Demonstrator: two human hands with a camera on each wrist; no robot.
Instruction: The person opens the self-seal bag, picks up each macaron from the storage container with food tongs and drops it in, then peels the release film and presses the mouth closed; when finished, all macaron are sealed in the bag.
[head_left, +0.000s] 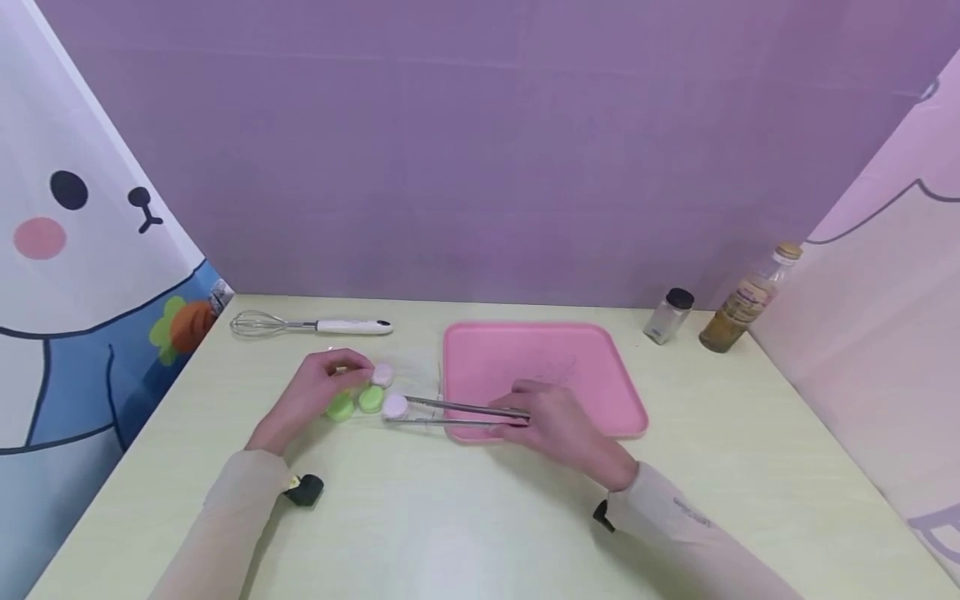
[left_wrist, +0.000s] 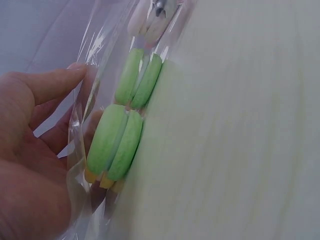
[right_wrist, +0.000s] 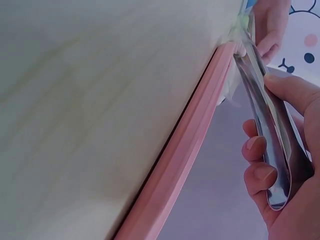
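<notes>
Several macarons lie in a clear plastic bag left of the pink tray. Two are green, one macaron nearer the tray and the other further left. Yellow edges show behind the green ones in the left wrist view. My left hand pinches the bag's film between thumb and fingers, beside a pale purple macaron. My right hand grips metal tongs over the tray. The tongs' tips reach left to another pale purple macaron; whether they squeeze it I cannot tell.
The pink tray lies flat under my right hand. A whisk with a white handle lies at the back left. At the back right stand a black-capped jar and a corked bottle. A purple backdrop borders the table.
</notes>
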